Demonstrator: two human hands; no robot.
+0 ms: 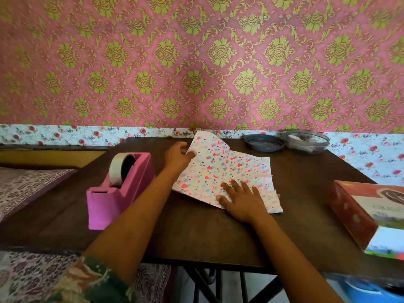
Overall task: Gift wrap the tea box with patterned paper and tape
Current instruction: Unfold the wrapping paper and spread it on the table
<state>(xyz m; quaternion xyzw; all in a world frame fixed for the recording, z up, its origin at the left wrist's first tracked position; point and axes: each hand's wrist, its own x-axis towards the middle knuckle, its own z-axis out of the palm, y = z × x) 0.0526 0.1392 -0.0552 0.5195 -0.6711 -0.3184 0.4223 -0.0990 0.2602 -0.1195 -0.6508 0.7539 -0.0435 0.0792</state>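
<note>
Wall: pink wallpaper (196, 62) with green damask medallions fills the upper half of the frame. A pale floral border strip (65, 134) runs along its foot.

Dark brown wooden surface (196, 232), across the lower half.

Bed with a maroon printed cover (26, 186), left edge of the frame, beside the surface.

White wrapping paper (218, 169) printed with small pink and blue hearts, centre of the frame. Its near part lies flat and its far corner is lifted off the wood.

Red rectangular cardboard tea box (354, 215), lying flat at the right edge of the frame. It is unwrapped, well apart from the paper and partly cut off by the frame.

Pink block-shaped tape dispenser (113, 200), left of centre, holding a roll of clear tape (117, 169).

Clear round plastic container (306, 141) and a grey round lid (264, 143), side by side at the far edge, upper right of the paper.

Right hand (242, 200): palm down on the paper's near part, fingers straight and spread, pressing it flat.

Left hand (178, 157): fingers curled, pinching the paper's raised left edge.
</note>
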